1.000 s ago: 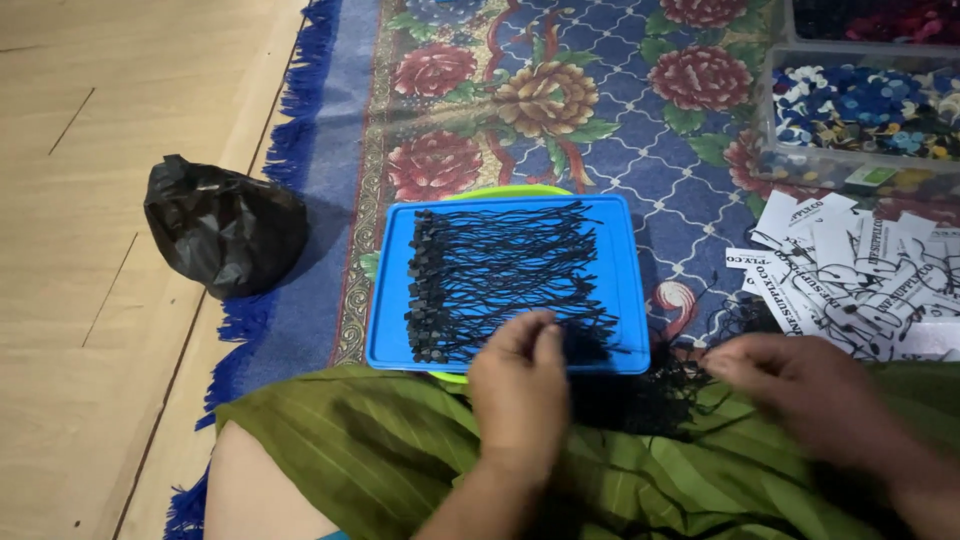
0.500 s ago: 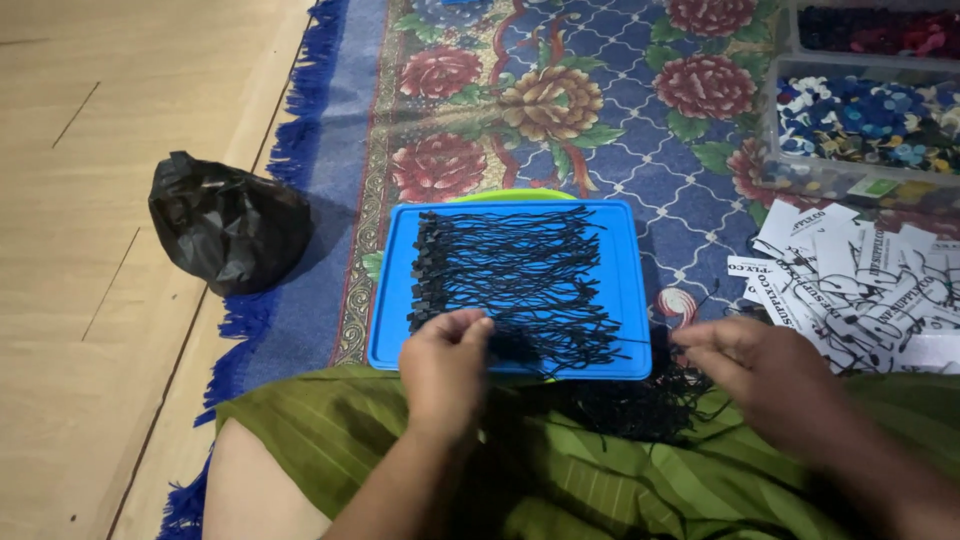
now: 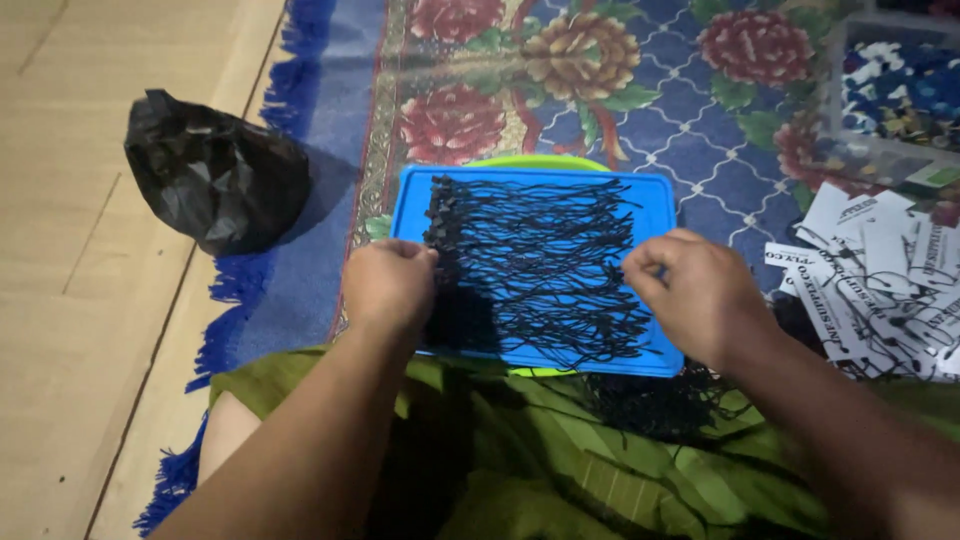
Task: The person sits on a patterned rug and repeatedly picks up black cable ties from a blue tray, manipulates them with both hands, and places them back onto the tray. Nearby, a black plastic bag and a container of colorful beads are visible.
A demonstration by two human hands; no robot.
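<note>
At nine o'clock a crumpled black bag sits on the wooden floor, just off the fringed edge of the flowered rug. In the middle lies a blue tray with a green rim showing from under it at twelve and six o'clock. Across the tray lie rows of thin black cords, their thicker knotted ends stacked in a column down the nine o'clock side and their loose tails running toward three o'clock.

The left hand rests at the tray's eight o'clock corner, fingers curled tight at the knotted ends; it seems to pinch one cord, though the thumb hides the contact. The right hand hovers at four o'clock over the tails, fingers bunched narrow as if nipping the same strand, but I cannot tell for sure that it holds anything.

The cords look very light, limp and quick to tangle; they would sag or snag if lifted by the middle. The knotted end looks the best place to take hold, with the tail pinched to keep the strand straight. They are matte black, fine and slightly wavy. A further dark heap lies on the green cloth over the lap at six o'clock.

At three o'clock white printed cards are scattered on the rug, and at one o'clock stands a clear box of blue patterned pieces.
</note>
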